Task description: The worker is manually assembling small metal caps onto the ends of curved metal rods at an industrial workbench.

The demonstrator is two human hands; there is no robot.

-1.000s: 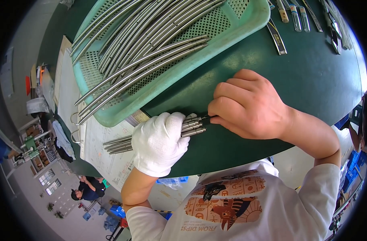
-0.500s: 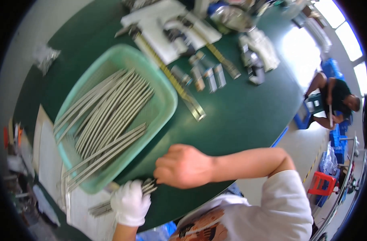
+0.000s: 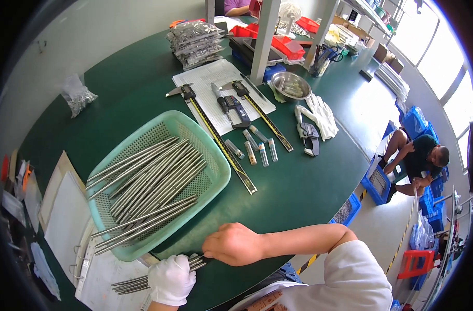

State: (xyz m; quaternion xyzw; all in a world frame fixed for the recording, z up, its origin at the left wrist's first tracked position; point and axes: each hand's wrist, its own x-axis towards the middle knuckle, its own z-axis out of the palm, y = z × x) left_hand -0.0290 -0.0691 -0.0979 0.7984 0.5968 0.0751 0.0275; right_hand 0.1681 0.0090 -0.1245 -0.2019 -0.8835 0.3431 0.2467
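Note:
My left hand (image 3: pixel 172 280), in a white glove, is closed round a small bundle of thin metal rods (image 3: pixel 130 285) at the near edge of the table. The rods stick out on both sides of the glove. My bare right hand (image 3: pixel 235 244) is closed, right beside the rods' right-hand ends. A small dark bit shows at its fingertips, too little to name. Just beyond my hands stands a pale green perforated plastic basket (image 3: pixel 224 181), holding many more metal rods (image 3: pixel 159 179) laid lengthwise.
Two long calipers (image 3: pixel 221 137), micrometers (image 3: pixel 235 111) and several small clear tubes (image 3: pixel 263 154) lie beyond the basket. Farther right are a white glove (image 3: pixel 322 116) and a metal bowl (image 3: pixel 291 85). An open binder (image 3: pixel 81 259) lies at left. Another person (image 3: pixel 420 160) sits at far right.
The whole view has tilted, so basket and tools sit lower and more of the table's far side shows. Both hands keep the same closed grip beside each other; the rods remain in my left hand.

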